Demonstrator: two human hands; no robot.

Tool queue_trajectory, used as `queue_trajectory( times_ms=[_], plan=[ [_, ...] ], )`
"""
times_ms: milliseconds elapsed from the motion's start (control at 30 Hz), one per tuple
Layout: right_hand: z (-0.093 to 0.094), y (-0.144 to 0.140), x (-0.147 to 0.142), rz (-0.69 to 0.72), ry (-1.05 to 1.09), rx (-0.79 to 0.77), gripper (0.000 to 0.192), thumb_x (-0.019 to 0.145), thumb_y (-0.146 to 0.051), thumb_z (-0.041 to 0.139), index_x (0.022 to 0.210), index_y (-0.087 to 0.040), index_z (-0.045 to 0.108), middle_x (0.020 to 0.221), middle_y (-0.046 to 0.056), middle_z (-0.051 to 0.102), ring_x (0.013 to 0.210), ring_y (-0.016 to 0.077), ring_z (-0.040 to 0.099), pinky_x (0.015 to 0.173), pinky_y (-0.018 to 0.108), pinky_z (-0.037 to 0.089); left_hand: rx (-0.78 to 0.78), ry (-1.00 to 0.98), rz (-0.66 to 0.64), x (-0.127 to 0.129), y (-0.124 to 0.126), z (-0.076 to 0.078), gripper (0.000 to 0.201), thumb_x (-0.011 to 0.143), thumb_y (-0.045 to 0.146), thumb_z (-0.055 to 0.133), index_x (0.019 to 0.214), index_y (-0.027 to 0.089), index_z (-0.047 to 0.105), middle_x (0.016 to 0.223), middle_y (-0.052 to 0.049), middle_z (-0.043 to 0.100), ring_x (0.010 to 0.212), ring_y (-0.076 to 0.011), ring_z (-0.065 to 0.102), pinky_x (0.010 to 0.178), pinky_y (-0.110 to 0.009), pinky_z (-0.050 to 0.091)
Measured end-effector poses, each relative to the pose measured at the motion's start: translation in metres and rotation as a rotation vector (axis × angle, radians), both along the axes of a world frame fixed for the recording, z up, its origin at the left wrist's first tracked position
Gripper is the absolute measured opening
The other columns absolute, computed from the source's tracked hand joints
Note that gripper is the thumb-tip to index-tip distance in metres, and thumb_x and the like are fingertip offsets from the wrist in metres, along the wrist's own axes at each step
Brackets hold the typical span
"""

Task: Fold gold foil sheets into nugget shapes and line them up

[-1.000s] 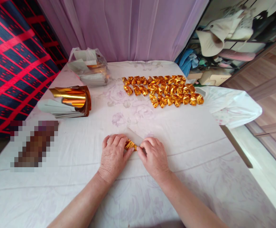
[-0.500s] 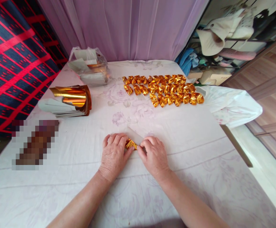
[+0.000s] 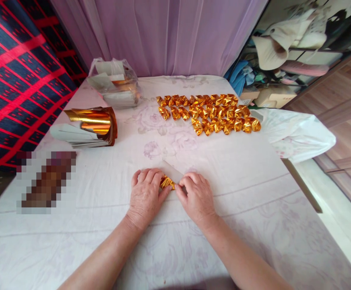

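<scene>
We press our left hand [image 3: 146, 196] and right hand [image 3: 196, 197] down side by side on a small piece of gold foil paper [image 3: 166, 183], which lies near the middle of the table, close to our edge. The fingers of both hands are curled and held together, the tips pinching the foil from either side; a pale, silvery end of the sheet [image 3: 172, 171] sticks out beyond the fingertips.

Farther back, well apart from the hands, folded gold foil pieces [image 3: 210, 114] lie in three close rows. To the left, a stack of gold foil sheets [image 3: 91, 125] curls upward at one end, and behind it a clear plastic bag [image 3: 115, 82] holds more sheets. A blurred-out patch [image 3: 47, 181] lies at the left near the table's edge. At the right edge a white plastic bag [image 3: 296, 133] hangs off the corner. Nothing lies between the hands and these things.

The table is covered by a white cloth with a faint floral print [image 3: 254, 193]. A lilac curtain [image 3: 169, 36] hangs behind, a red and dark blue checked fabric [image 3: 15, 68] at the left, and cluttered shelves with a pale hat [image 3: 269, 50] at the right.
</scene>
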State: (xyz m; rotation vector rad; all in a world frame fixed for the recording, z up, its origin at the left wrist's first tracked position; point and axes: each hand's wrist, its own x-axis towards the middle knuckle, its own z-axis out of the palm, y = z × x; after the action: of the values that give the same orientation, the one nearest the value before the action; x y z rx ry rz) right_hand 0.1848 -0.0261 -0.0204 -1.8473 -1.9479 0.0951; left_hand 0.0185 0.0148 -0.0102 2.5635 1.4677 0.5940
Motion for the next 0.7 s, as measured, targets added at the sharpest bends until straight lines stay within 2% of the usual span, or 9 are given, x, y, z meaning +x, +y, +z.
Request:
queue_trajectory(
  times_ms=[433, 700],
  plan=[
    [0.0001, 0.0003, -0.0004, -0.004, -0.008, -0.013, 0.013, 0.087, -0.022, 0.063, 0.076, -0.022, 0.057, 0.086, 0.003, 0.061, 0.084, 0.0206, 0.056, 0.072, 0.034, 0.037, 0.009, -0.015, 0.012, 0.0011, -0.0006, -0.0011, 0.021, 0.088, 0.036, 0.063, 0.102, 0.02, 0.062, 0.111, -0.01, 0.068, 0.106, -0.0302, 0.058, 0.1, -0.055, 0.037],
    [0.0009, -0.0008, -0.0009, 0.008, -0.01, -0.013, 0.006, 0.088, -0.025, 0.062, 0.084, -0.022, 0.058, 0.092, 0.005, 0.062, 0.088, 0.0219, 0.056, 0.074, 0.035, 0.038, 0.01, -0.015, 0.032, 0.0025, -0.0026, -0.0004, 0.019, 0.089, 0.035, 0.063, 0.101, 0.021, 0.063, 0.11, -0.009, 0.068, 0.106, -0.0298, 0.059, 0.103, -0.057, 0.032]
  ],
)
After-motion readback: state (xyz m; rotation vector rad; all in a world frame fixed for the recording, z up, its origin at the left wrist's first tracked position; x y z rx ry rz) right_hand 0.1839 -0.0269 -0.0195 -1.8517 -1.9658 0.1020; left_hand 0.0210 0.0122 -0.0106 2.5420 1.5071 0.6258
